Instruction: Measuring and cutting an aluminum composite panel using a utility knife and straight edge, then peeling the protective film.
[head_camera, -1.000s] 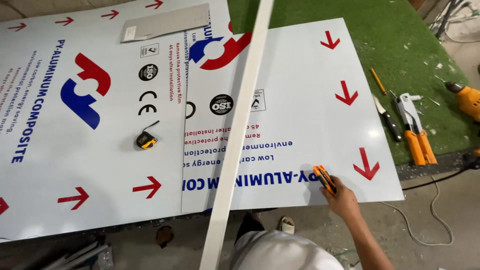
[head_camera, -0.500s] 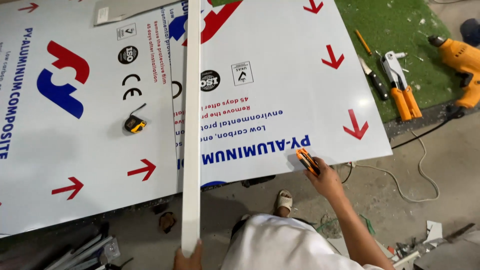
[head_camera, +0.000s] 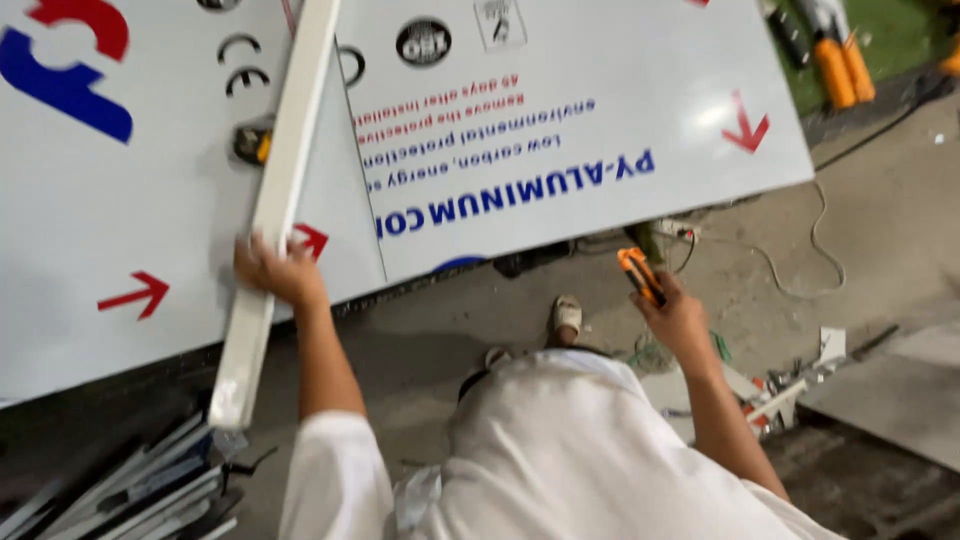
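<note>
L hand grips long white straightedge, tilted; R hand holds orange cutter.

Concrete floor: cable, metal scraps, profiles

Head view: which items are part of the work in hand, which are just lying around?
In use:
left hand on the long white straightedge
right hand gripping an orange utility knife
white composite panels

Lying about:
tape measure
orange-handled tool
cable on the floor
metal offcuts
</note>
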